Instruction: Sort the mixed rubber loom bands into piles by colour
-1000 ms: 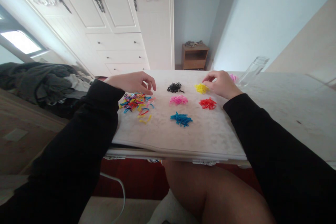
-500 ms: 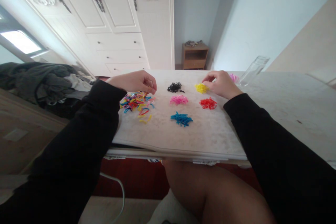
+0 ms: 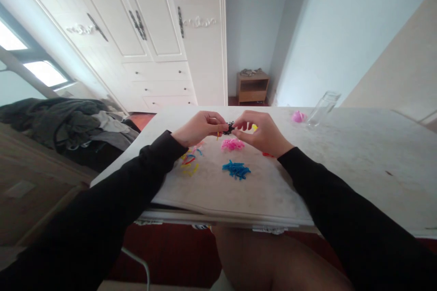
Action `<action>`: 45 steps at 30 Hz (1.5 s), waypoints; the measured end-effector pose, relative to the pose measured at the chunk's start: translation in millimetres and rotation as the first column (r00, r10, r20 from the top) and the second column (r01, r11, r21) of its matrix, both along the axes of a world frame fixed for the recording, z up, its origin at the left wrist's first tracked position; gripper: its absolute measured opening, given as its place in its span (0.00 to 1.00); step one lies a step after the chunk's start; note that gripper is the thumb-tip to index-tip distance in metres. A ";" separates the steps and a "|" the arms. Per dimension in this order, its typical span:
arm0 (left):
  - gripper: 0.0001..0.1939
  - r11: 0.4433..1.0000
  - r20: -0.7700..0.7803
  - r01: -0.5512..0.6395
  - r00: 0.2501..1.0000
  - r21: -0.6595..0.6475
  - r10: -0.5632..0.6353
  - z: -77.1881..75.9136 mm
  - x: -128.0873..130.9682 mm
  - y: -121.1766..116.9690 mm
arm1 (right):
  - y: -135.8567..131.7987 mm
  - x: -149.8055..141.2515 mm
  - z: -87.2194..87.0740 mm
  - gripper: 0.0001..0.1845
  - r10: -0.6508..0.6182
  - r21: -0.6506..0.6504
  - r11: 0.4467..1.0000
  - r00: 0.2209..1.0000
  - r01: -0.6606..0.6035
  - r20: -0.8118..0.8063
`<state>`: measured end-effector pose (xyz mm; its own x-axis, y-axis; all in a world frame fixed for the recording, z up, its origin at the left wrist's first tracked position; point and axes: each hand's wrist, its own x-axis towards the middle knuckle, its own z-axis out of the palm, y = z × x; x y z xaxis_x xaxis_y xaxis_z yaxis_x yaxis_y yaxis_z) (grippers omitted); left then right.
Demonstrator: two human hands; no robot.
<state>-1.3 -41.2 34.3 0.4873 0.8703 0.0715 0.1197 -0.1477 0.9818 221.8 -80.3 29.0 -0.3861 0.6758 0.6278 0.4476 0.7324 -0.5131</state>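
My left hand point(image 3: 204, 126) is closed in a pinch just left of the black pile, and a small yellow rubber band point(image 3: 218, 135) hangs below its fingertips. Facing it, my right hand point(image 3: 261, 131) has its thumb and fingers slightly apart at the right side of the black rubber bands point(image 3: 229, 128). Nearer to me lie pink rubber bands point(image 3: 232, 144) and blue rubber bands point(image 3: 236, 169). My right hand mostly covers the yellow pile point(image 3: 255, 127) and the red rubber bands point(image 3: 268, 155). Mixed-colour rubber bands point(image 3: 190, 160) are partly hidden behind my left forearm.
A clear glass bottle point(image 3: 322, 109) leans on the right of the white table point(image 3: 358, 159), beside a pink object point(image 3: 298, 117). Heaped clothes point(image 3: 68, 122) lie at the left. A white wardrobe point(image 3: 205, 63) and a small wooden cabinet point(image 3: 253, 87) stand beyond.
My left hand has moved right from the mixed pile to the black pile, with a yellow band in it. My right hand has come left from the yellow pile. The view has tilted up slightly.
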 end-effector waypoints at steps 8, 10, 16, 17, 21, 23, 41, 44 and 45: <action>0.19 0.991 0.195 0.034 0.981 -0.128 -0.008 -8.5 5.1 -3.4 | -5.2 -22.1 -11.1 0.14 0.073 0.010 0.997 0.996 -0.074 0.043; 0.20 0.992 0.209 0.027 0.978 -0.125 -0.001 -7.5 6.4 -4.9 | -5.4 -24.3 -12.3 0.15 0.054 0.005 0.999 0.996 -0.054 0.074; 0.23 0.992 0.211 0.015 0.977 -0.124 0.012 -5.5 10.4 -8.0 | -4.8 -26.8 -15.3 0.08 0.023 0.016 1.000 0.997 -0.024 0.077; 0.23 0.992 0.216 0.016 0.976 -0.122 0.011 -5.5 10.5 -8.0 | -4.8 -26.5 -15.5 0.07 0.020 0.014 1.000 0.997 -0.021 0.070; 0.22 0.994 0.229 -0.029 0.972 -0.106 0.052 -7.9 8.2 -4.6 | -4.7 -23.1 -13.1 0.06 0.006 0.007 1.000 0.998 -0.006 0.062; 0.22 0.992 0.232 -0.077 0.968 -0.097 0.098 -9.9 5.7 -1.1 | -2.0 -17.1 -10.0 0.06 -0.019 0.002 1.000 0.997 0.019 0.070; 0.25 0.974 0.213 -0.193 0.953 -0.119 0.215 -16.3 -1.6 10.5 | 36.4 75.8 -9.4 0.06 -0.490 -0.157 0.835 0.843 0.527 0.222; 0.24 0.975 0.228 -0.166 0.954 -0.148 0.197 -15.7 -1.3 9.6 | 36.9 75.4 -10.0 0.05 -0.468 -0.145 0.852 0.856 0.503 0.219; 0.23 0.975 0.230 -0.159 0.954 -0.158 0.193 -15.6 -1.3 9.2 | 37.1 76.2 -10.4 0.05 -0.457 -0.142 0.859 0.862 0.491 0.219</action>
